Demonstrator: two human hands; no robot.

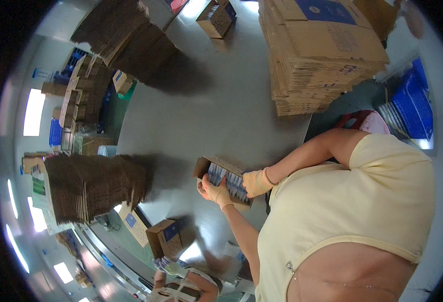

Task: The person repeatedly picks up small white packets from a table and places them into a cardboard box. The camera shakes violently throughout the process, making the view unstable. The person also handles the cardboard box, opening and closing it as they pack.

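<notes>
A small open cardboard box [225,162] stands on the grey table before me, tilted in the view. Packed in it are several slim blue-and-white pieces [235,182] in a row, too small to name. My left hand [214,191], in a pale glove, grips the box's near left side, its thumb over the rim. At the box's right end is my right hand [256,183], also gloved. Its fingers curl down against the packed pieces and the rim; what they pinch, if anything, is hidden.
Flat cardboard is stacked high at the upper right [327,65], with dark stacks at the upper left [125,43] and left [95,186]. A co-worker's gloved hand [171,267] is by an open carton [166,237]. Another carton [215,20] stands at the far edge.
</notes>
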